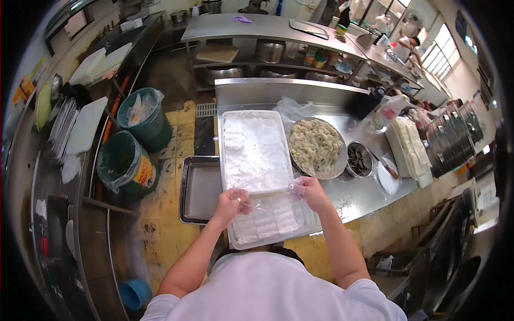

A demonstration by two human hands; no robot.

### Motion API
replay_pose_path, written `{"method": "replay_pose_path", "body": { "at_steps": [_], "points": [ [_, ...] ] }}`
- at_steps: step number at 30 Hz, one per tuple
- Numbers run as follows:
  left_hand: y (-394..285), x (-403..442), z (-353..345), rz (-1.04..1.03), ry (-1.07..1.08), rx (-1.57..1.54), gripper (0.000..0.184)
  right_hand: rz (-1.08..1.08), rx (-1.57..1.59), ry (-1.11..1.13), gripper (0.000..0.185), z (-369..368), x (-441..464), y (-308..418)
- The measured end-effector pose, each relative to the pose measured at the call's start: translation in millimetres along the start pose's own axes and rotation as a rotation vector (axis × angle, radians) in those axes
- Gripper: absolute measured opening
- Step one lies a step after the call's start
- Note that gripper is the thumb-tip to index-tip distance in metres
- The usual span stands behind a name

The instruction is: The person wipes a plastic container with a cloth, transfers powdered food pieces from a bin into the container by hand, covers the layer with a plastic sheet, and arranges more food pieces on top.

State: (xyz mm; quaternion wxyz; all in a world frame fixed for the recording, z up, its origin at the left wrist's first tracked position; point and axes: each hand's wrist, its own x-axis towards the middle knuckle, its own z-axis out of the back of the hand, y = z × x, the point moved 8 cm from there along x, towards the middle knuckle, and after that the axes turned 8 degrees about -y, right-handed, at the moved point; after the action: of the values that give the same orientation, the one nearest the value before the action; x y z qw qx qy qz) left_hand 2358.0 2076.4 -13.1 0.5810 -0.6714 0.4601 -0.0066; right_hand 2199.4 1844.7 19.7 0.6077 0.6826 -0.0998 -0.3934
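Observation:
My left hand [235,201] and my right hand [309,193] are closed, pinching a thin clear plastic sheet [266,201] stretched between them. Under the sheet, close to my body, is a clear-rimmed tray [250,245] with white, floury rolls [267,223] in rows. Just beyond my hands lies a white tray [287,160] covered in white powder, with a few powdered pieces [233,135] at its left side. Right of it, a wide metal bowl [340,167] holds a pale, chunky mixture [315,143].
A small bowl of dark pieces [358,159], a knife [390,168] and a white plate [387,181] are on the right of the steel counter [342,200]. An empty metal pan [201,190] sits left. Green bins [126,158] stand on the floor. Another person [405,49] is far back right.

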Motion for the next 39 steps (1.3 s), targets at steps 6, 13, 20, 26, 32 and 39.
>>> {"method": "replay_pose_path", "body": {
  "at_steps": [6, 13, 20, 26, 32, 39],
  "points": [
    [11.7, -0.9, 2.3, -0.128, -0.243, 0.038, 0.018, 0.027, -0.04, 0.117, 0.011, 15.2, 15.1, -14.8],
    [25.9, -14.4, 4.4, -0.264, -0.153, 0.052, 0.028, -0.065, 0.121, 0.285, 0.011, 35.1, 28.1, -28.9],
    [15.5, -47.1, -14.4, -0.146, -0.099, -0.221, 0.037, -0.278, 0.417, 0.426, 0.015, 27.2, 10.0, -9.0],
    [22.3, -44.2, 4.9, -0.106, -0.295, 0.177, 0.027, -0.005, -0.042, 0.296, 0.02, 12.8, 17.0, -14.6],
    [20.1, -46.3, 17.2, -0.371, -0.52, 0.766, 0.04, 0.382, -0.622, -0.047, 0.027, 6.9, 15.0, -35.9],
    [21.9, -46.4, 7.0, -0.408, -0.542, 1.071, 0.041, 0.595, -0.493, -0.292, 0.025, 3.2, -11.8, -52.1]
  ]
}}
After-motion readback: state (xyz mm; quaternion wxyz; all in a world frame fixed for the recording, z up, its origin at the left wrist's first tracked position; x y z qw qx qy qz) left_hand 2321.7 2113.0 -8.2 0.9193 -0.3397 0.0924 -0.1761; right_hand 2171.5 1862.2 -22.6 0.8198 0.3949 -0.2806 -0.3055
